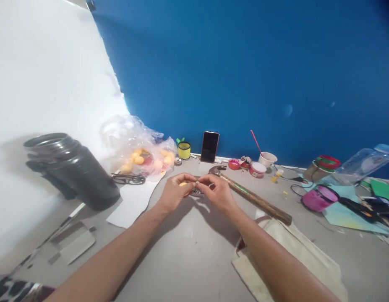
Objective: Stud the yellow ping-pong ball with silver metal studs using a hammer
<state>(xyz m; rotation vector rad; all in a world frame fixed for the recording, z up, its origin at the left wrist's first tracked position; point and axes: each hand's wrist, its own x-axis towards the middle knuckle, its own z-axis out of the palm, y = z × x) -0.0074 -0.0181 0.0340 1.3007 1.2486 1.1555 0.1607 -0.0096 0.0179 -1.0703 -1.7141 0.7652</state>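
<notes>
My left hand (pixel 178 191) is closed around a small yellow-orange ball (pixel 183 184), partly hidden by its fingers. Beside it, my right hand (pixel 217 191) has thumb and index finger pinched close to the left fingertips; whatever tiny thing is between them is too small to make out. Just under the fingertips sits a small dish of shiny bits (pixel 197 192), mostly covered by the hands. A hammer (pixel 254 196) lies right of my right hand. More yellow-orange balls (pixel 137 158) are in a clear plastic bag (pixel 150 147) at the back left.
A dark bottle (pixel 77 172) and white paper (pixel 133 201) are at left. A phone (pixel 210 147) leans on the blue wall. Behind the hammer stand red-lidded tubs (pixel 257 169) and a white cup (pixel 267 159). A cream cloth (pixel 295 251) lies under my right forearm.
</notes>
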